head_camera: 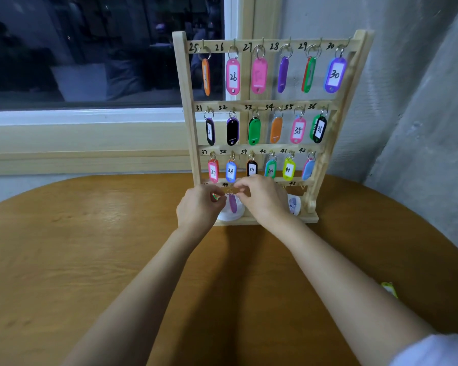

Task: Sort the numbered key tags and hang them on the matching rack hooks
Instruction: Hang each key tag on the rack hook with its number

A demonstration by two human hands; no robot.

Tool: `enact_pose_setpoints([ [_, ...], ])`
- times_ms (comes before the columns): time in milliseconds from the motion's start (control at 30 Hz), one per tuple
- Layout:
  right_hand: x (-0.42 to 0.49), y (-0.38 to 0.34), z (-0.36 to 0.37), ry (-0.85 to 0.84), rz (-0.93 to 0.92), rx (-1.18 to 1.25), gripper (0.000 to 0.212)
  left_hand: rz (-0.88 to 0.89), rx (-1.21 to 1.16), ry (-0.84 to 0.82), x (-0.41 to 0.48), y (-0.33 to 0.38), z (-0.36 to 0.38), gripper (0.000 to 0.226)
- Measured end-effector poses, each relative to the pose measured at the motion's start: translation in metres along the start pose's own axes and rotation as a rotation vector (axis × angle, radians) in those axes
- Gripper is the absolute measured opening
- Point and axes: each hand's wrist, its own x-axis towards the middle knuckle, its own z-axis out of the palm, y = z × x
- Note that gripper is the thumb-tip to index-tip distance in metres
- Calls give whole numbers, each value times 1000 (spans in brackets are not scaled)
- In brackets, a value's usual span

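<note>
Evidently the purple tag (232, 203) is at the rack's (185, 107) bottom rail, hanging under the label 44 between both hands. The right hand (262, 198) pinches its split ring (230, 192) with curled fingers (245, 189). The left hand (199, 206) has its fingers (218, 199) curled close against the tag's top, but whether they grip it I cannot tell. The tag looks light, stiff plastic that swings freely, so the thin metal ring is probably the best place to hold it. The rack stands at the desk's (90, 247) far edge.
</note>
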Motion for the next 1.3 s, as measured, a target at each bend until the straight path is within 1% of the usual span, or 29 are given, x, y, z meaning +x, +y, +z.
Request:
enact_pose_setpoints([
  [133,-34,17,-16,-28,-26,69,18,6,5,-22,-22,5,3,15],
  [200,-58,32,-25,-52,0,84,17,24,-28,-63,-37,10,11,16],
  [333,-107,70,-43,-64,94,67,15,47,-100,-229,-65,29,36,16],
  [500,-158,120,-65,-32,274,88,12,179,-94,-437,-97,61,72,18],
  [600,-181,140,-77,-9,324,114,12,218,-100,-534,-111,81,89,23],
  [767,-201,158,-86,7,368,131,12,309,-107,-580,-123,109,113,25],
  [967,-217,163,-81,-24,370,135,10,309,-67,-583,-126,125,130,26],
  [1200,-228,162,-76,-62,337,147,10,295,-84,-532,-129,126,136,8],
  [1300,-232,155,-78,-139,324,136,11,274,-104,-523,-128,123,135,5],
])
